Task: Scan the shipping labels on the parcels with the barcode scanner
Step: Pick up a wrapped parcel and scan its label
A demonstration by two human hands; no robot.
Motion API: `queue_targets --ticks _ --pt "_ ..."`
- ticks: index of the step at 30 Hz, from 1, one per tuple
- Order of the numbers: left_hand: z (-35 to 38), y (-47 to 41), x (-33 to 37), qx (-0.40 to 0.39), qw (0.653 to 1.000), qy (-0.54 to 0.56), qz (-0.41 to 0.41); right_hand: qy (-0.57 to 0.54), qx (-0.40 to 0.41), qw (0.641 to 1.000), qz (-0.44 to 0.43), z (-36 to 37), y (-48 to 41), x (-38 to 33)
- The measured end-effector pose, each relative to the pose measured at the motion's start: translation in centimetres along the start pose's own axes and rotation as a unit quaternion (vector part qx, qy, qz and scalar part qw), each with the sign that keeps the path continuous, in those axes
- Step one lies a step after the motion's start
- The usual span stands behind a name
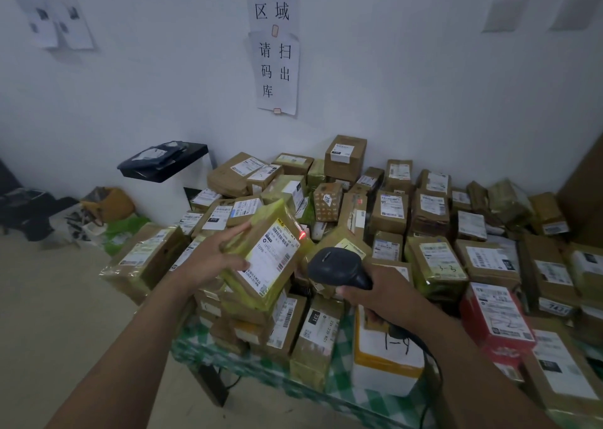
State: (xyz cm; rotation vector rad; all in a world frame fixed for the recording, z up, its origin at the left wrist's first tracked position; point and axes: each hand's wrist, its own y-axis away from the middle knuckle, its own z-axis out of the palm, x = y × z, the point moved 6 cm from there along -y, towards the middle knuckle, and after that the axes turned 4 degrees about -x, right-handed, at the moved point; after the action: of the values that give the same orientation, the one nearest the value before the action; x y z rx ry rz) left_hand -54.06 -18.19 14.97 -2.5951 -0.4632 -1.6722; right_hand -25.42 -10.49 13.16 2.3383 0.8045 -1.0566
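Note:
My left hand holds a yellow-taped parcel tilted up above the pile, fingers on its left side and thumb at the lower left of its white shipping label. My right hand grips the handle of a dark barcode scanner, whose head points at the parcel. A red scan dot glows at the label's upper right edge. The scanner's cable trails down to the right.
Several brown, yellow and red labelled parcels cover a table with a green checked cloth. A white bin with a black lid stands against the wall at left, bags on the floor beside it. Paper signs hang on the wall.

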Motion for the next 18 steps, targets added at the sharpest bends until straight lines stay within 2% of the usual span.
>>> queue_targets --ticks 4,11,18 --pt "0.06 0.04 0.01 0.0 1.0 -0.003 -0.003 0.03 -0.01 0.999 0.012 -0.02 0.0 0.23" --pt "0.22 0.17 -0.2 0.008 1.0 -0.003 -0.003 0.019 -0.019 1.0 0.009 0.06 0.28 0.07" --pt "0.69 -0.14 -0.94 0.016 0.999 0.022 -0.033 -0.064 0.002 0.998 0.012 -0.15 0.56 0.37"
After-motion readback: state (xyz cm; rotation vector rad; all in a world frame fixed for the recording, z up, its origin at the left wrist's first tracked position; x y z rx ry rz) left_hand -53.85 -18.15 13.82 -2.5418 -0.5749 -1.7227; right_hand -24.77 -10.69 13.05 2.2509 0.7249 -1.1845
